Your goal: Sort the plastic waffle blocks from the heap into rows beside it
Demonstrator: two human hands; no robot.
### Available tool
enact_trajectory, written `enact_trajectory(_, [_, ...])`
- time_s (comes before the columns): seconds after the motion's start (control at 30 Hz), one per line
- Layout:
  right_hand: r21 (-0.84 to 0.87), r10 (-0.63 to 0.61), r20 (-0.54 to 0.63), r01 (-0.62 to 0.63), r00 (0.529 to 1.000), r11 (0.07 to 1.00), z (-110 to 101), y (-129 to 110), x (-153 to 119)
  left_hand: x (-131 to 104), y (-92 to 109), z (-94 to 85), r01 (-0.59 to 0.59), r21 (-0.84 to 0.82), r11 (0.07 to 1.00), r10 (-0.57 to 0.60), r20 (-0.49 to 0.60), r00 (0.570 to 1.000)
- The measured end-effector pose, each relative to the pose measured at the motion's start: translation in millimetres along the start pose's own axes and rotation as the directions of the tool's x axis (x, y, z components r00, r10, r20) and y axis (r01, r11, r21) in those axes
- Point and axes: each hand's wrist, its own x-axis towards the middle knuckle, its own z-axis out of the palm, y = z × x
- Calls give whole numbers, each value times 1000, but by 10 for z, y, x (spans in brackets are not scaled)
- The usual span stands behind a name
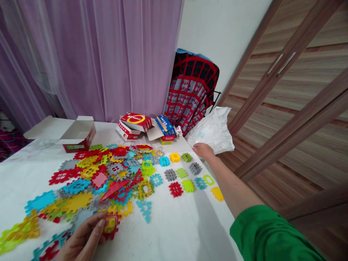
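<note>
My left hand (86, 235) is closed at the front of the table, with thumb and fingers pinching a red toothed plastic building tile (117, 225); yellow shows inside its frame. Beside that hand spreads a heap of interlocking tiles in red, yellow, blue, green and grey, among them a pointed red piece (115, 189) and a blue triangular tile (145, 209). Stretched out to the right edge of the table, my right hand (203, 150) grips the near edge of a white plastic bag (213, 130). Its fingertips are partly hidden against the bag.
Small stacks and single tiles, such as a red one (176, 189) and a yellow one (217, 193), lie along the table's right side. An open box (78, 136) stands back left; red boxes (136, 122) and a blue box (165, 125) lie behind the heap. A wooden wardrobe (296, 90) rises right.
</note>
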Motion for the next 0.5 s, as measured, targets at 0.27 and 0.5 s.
enact_trajectory(0.27, [-17,10,39,-9,999,1000,190,35,-88,-19,321,68,74,-20,997,-75,-43,996])
enact_trajectory(0.5, [-23,40,84,-38,996,999,565,147,18,12,154,51,-58,36,998,60,-46,997])
